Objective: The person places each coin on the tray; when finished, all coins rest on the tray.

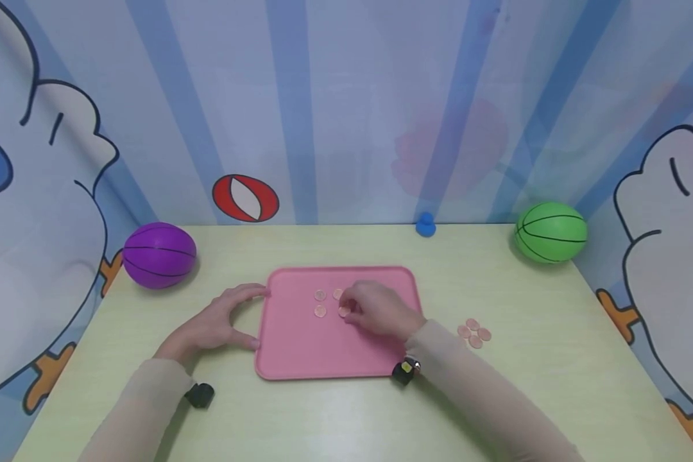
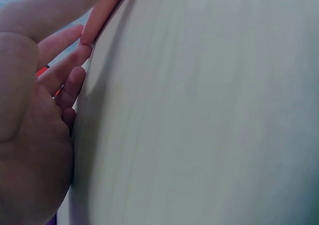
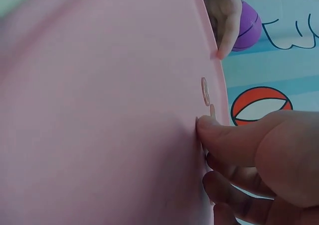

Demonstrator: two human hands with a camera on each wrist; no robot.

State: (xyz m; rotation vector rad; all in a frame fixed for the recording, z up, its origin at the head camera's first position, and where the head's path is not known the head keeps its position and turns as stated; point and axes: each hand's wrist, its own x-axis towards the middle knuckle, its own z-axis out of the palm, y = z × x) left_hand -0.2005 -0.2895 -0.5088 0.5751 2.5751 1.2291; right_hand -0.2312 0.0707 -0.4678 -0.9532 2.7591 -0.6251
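Note:
A pink tray (image 1: 323,353) lies on the table. Copper-coloured coins are on it: one coin (image 1: 320,295), another coin (image 1: 320,312) just below, and a third coin (image 1: 337,294) partly behind the right fingers. My right hand (image 1: 381,309) reaches over the tray and pinches a coin (image 1: 343,312) between thumb and fingertips, close to the tray surface. In the right wrist view the thumb (image 3: 214,130) covers most of that coin. My left hand (image 1: 216,324) is spread at the tray's left side, fingertips and thumb touching its rim.
Several loose coins (image 1: 475,333) lie grouped right of the tray. A purple ball (image 1: 159,255) sits at the back left, a green ball (image 1: 550,232) at the back right. Near the back edge stands a small blue knobbed object (image 1: 425,225). A printed curtain (image 1: 352,115) hangs behind the table.

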